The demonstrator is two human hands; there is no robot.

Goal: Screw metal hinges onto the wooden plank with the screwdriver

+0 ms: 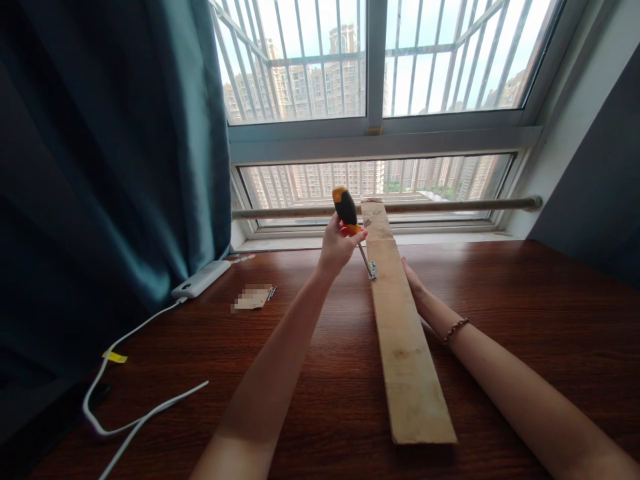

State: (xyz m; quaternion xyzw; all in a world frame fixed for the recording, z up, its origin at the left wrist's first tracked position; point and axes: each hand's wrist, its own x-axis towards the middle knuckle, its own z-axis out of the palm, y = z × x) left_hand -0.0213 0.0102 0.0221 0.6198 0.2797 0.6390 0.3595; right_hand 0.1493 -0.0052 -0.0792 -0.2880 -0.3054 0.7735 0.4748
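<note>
My left hand (338, 245) is closed around a screwdriver (345, 208) with a black and yellow handle. The screwdriver slants down, and its tip meets a small metal hinge-like plate (373, 270) at the left edge of a long wooden board (407, 353). On the board's other side, my right hand (413, 280) holds its right edge; most of those fingers are hidden behind the wood. The far end of the board reaches up in front of the window rail.
A dark red-brown wooden table (320, 373) lies below. To the left are a small packet (253, 297) with screws (271, 293) beside it, a white power strip (201, 279) and its white cable (135, 327). A curtain (115, 133) hangs there; a metal rail (460, 205) crosses the window.
</note>
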